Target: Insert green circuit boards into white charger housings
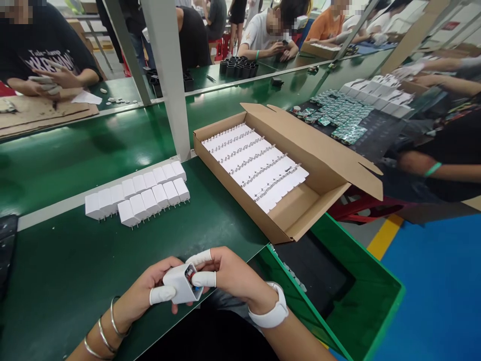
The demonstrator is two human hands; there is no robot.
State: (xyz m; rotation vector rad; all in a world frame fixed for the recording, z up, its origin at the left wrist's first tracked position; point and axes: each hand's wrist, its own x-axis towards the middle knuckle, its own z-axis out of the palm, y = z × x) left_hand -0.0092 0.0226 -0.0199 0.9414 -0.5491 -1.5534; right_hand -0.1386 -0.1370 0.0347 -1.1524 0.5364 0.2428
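Observation:
Both my hands hold one white charger housing (181, 284) at the near edge of the green table (75, 260). My left hand (150, 288), with white finger cots and bangles on the wrist, grips its left side. My right hand (225, 273), also in finger cots and with a white wristband, pinches its open end, where coloured parts show inside. Two rows of finished white chargers (139, 198) lie on the table beyond my hands. To the right an open cardboard box (300, 150) holds several rows of white chargers (255, 165) with prongs up.
A green bin (361, 301) stands at my right below the table edge. A white post (169, 75) rises behind the charger rows. Other people work across the conveyor. A person's arm (432, 168) lies at right, near circuit boards (334, 118) and white caps (376, 90).

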